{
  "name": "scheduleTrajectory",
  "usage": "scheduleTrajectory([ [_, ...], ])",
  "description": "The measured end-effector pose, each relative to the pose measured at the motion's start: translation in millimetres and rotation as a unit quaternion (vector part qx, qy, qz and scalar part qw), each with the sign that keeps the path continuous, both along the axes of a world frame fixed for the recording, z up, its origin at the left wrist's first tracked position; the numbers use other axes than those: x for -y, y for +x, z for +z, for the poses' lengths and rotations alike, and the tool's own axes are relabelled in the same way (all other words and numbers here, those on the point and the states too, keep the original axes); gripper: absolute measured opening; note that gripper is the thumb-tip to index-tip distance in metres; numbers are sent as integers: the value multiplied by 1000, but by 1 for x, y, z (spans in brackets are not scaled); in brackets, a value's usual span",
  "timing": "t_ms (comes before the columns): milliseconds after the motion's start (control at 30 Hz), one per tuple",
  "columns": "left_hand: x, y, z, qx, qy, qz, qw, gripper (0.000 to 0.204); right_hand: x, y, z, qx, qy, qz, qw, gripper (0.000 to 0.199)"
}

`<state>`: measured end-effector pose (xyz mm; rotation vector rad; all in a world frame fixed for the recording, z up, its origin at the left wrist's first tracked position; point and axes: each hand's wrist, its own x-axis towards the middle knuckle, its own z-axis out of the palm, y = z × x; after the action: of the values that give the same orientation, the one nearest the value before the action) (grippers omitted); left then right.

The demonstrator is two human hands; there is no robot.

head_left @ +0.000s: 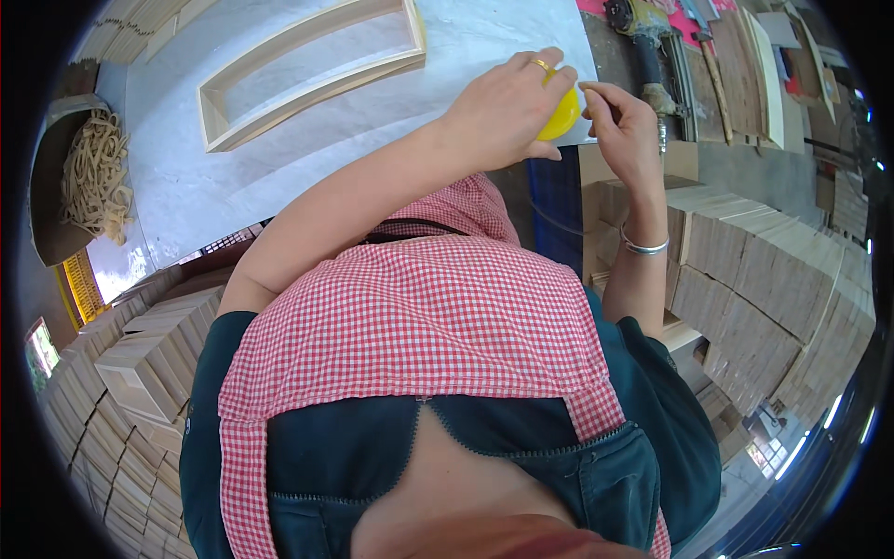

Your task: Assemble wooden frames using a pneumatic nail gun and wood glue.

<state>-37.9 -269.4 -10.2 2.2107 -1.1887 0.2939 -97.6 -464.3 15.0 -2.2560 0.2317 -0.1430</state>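
My left hand (507,107) reaches across the front of the table and is closed around a shiny yellow round disc (562,118), its kind unclear. A ring shows on one finger. Just right of the disc is my right hand (622,130), thumb and forefinger pinched together near its edge. Whatever the pinch may hold is too small to make out. Left of my hands, a long rectangular wooden frame (212,119) lies on the pale table (466,56).
A dark bin (48,191) of tan loops (98,177) stands at the table's left. Stacked wooden pieces rise at lower left (140,373) and right (745,279). Beyond my right hand lie a power tool (643,37), a wooden-handled hammer (715,84) and boards (759,84).
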Motion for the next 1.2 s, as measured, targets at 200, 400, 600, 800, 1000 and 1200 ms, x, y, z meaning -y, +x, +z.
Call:
scheduleTrajectory([
  [200, 17, -3, 2, 20, 114, 10, 993, 74, 9, -7, -12, 20, 41, -35, 998, 18],
  [400, 27, -10, -7, 68, 125, 75, 987, 65, -12, 5, -14, 100, -6, -64, 993, 17],
  [600, 15, -4, 1, -23, 66, 16, 997, 76, -29, 12, -21, 139, 52, -61, 987, 34],
  [800, -27, -14, -16, -180, -84, 5, 980, 108, -34, -10, -20, -30, -11, 4, 999, 40],
  [1000, -35, -23, -22, -460, -137, 27, 877, 95, -61, 8, -13, 84, -29, 47, 995, 39],
  [1200, -35, -3, -5, -561, -257, 23, 787, 78, -29, 79, -2, 86, 13, 77, 993, 36],
])
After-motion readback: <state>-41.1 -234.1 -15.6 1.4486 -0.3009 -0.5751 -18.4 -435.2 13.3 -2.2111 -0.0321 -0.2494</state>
